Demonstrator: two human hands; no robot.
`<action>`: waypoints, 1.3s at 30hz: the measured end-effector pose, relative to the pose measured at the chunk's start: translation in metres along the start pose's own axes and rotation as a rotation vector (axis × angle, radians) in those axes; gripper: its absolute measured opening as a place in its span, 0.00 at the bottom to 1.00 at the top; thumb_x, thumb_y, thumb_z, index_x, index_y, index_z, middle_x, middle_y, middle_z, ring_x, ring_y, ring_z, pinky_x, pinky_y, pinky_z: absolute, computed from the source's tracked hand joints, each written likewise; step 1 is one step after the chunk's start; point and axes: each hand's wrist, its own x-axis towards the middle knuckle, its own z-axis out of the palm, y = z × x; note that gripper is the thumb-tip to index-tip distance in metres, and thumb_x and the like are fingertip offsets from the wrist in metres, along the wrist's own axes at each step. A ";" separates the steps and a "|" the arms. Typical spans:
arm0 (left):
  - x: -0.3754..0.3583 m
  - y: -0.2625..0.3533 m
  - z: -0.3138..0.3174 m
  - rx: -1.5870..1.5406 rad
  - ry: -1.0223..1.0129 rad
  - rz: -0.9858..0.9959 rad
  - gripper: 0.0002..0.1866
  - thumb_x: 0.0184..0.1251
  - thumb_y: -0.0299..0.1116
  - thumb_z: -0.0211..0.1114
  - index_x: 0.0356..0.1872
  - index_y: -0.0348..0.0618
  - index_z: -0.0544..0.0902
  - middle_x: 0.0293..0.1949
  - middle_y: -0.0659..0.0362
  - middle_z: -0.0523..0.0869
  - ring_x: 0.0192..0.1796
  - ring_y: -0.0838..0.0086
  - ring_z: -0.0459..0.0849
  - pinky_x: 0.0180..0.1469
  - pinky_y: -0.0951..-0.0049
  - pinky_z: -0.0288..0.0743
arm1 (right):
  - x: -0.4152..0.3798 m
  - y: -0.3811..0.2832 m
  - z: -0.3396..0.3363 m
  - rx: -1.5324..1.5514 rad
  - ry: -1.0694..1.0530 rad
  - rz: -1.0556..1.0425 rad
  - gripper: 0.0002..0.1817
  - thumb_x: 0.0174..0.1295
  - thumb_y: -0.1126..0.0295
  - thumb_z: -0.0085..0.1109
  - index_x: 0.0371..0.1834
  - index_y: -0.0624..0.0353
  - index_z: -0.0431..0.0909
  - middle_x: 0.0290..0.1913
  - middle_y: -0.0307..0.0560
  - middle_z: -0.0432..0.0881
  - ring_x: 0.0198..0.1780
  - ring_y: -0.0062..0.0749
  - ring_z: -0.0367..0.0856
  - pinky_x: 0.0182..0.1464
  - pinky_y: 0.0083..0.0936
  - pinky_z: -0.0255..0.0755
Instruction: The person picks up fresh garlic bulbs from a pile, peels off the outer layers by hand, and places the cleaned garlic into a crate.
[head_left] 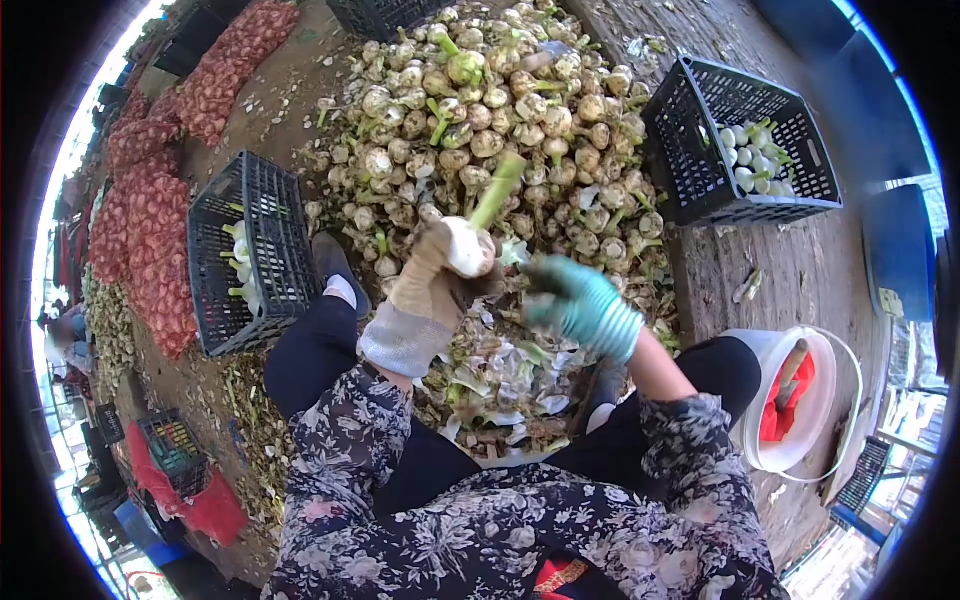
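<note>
In front of me, my left hand (420,295), in a tan and grey work glove, is closed around a garlic bulb (467,248). The bulb's white skin shows on one side, and its thick green stem points up and away. Just to the right is my right hand (585,305) in a teal knitted glove with dark fingers. Motion blurs those fingers, so I cannot tell whether they grip anything. Beyond both hands rises a large heap of unpeeled garlic bulbs (490,120). Loose garlic skins (510,385) cover the ground between my legs, below the hands.
A black crate (250,255) with some white bulbs stands at left; another crate (740,140) with peeled bulbs sits at right. Near my right knee is a white bucket (800,400) holding something red. Red mesh sacks (155,240) line the far left.
</note>
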 end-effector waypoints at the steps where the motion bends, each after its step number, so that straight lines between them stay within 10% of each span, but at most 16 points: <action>1: -0.007 0.000 0.015 0.144 0.025 0.023 0.34 0.54 0.53 0.66 0.55 0.39 0.69 0.43 0.55 0.78 0.47 0.67 0.79 0.50 0.67 0.77 | 0.000 -0.019 -0.005 0.201 0.048 -0.088 0.35 0.50 0.68 0.68 0.61 0.65 0.62 0.51 0.49 0.75 0.47 0.27 0.76 0.53 0.22 0.71; 7: -0.010 -0.012 0.017 0.128 0.001 -0.009 0.30 0.52 0.35 0.72 0.55 0.35 0.71 0.45 0.55 0.80 0.45 0.69 0.80 0.51 0.71 0.75 | -0.004 -0.053 0.011 0.403 0.138 -0.302 0.22 0.52 0.73 0.66 0.52 0.63 0.74 0.44 0.43 0.80 0.44 0.22 0.77 0.48 0.21 0.73; 20: -0.014 -0.019 0.007 0.075 -0.115 -0.092 0.36 0.57 0.50 0.63 0.61 0.35 0.64 0.52 0.52 0.77 0.54 0.61 0.76 0.60 0.57 0.68 | 0.001 -0.035 0.020 0.739 0.335 -0.391 0.11 0.57 0.78 0.60 0.43 0.64 0.79 0.36 0.41 0.82 0.35 0.18 0.78 0.38 0.15 0.73; 25: -0.014 -0.014 0.015 -0.009 -0.147 -0.076 0.38 0.55 0.48 0.65 0.61 0.32 0.63 0.54 0.50 0.76 0.53 0.57 0.78 0.57 0.58 0.74 | -0.008 -0.045 0.007 1.358 0.017 -0.233 0.20 0.56 0.69 0.60 0.51 0.66 0.73 0.37 0.45 0.81 0.36 0.29 0.81 0.31 0.21 0.78; 32: 0.008 -0.021 0.024 0.201 0.021 0.044 0.44 0.39 0.32 0.78 0.62 0.42 0.65 0.49 0.57 0.78 0.49 0.69 0.78 0.50 0.75 0.76 | 0.006 -0.023 0.005 1.164 0.024 -0.338 0.14 0.60 0.70 0.55 0.46 0.66 0.75 0.39 0.44 0.82 0.39 0.27 0.80 0.42 0.23 0.76; 33: 0.007 -0.022 0.020 0.277 0.037 0.073 0.43 0.39 0.30 0.78 0.61 0.42 0.65 0.49 0.58 0.78 0.48 0.70 0.78 0.48 0.76 0.76 | -0.003 -0.035 0.021 0.456 0.298 -0.455 0.13 0.59 0.70 0.55 0.45 0.66 0.76 0.39 0.44 0.82 0.42 0.28 0.80 0.47 0.22 0.74; 36: -0.008 -0.009 0.019 0.158 0.019 -0.079 0.41 0.38 0.25 0.78 0.58 0.43 0.67 0.47 0.58 0.78 0.45 0.73 0.78 0.43 0.75 0.78 | -0.003 -0.036 0.010 0.837 0.240 -0.245 0.11 0.59 0.70 0.56 0.42 0.63 0.77 0.35 0.45 0.82 0.34 0.27 0.80 0.37 0.21 0.75; 38: -0.005 -0.010 0.015 0.249 -0.111 0.194 0.38 0.42 0.25 0.76 0.58 0.42 0.67 0.48 0.56 0.76 0.43 0.71 0.79 0.37 0.72 0.80 | 0.014 -0.038 -0.017 1.441 0.460 -0.169 0.11 0.60 0.67 0.55 0.40 0.62 0.76 0.36 0.47 0.80 0.31 0.28 0.79 0.29 0.21 0.76; 39: -0.005 -0.007 0.009 0.219 -0.173 0.177 0.39 0.43 0.25 0.75 0.60 0.42 0.65 0.49 0.56 0.76 0.43 0.69 0.80 0.36 0.73 0.81 | 0.017 -0.029 -0.029 1.269 0.496 -0.135 0.10 0.61 0.69 0.54 0.42 0.63 0.75 0.37 0.48 0.80 0.33 0.28 0.79 0.31 0.21 0.77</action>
